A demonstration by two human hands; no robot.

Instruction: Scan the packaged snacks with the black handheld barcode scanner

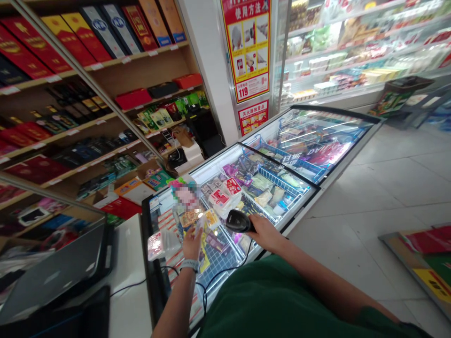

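My right hand [262, 231] is wrapped round a black corded barcode scanner [238, 221], held over the glass-topped freezer [225, 256]. Left of it, my left hand [192, 240] is closed on a clear plastic package [200, 230]; its contents are hard to make out. Just beyond are a yellow-labelled pack [211, 218] and a tray of brown food [190, 218]. Several clear tubs with red-and-white labels [221, 197] stand behind the scanner. Another red-and-white tub [156, 246] lies left of my left hand, near the freezer's left edge.
A dark laptop [59, 267] sits on a white counter [132, 263] at the left. Behind are shelves [155, 56] of boxes and bottles. The scanner's black cable [225, 271] loops across the freezer. A refrigerated display [352, 56] stands at the back right.
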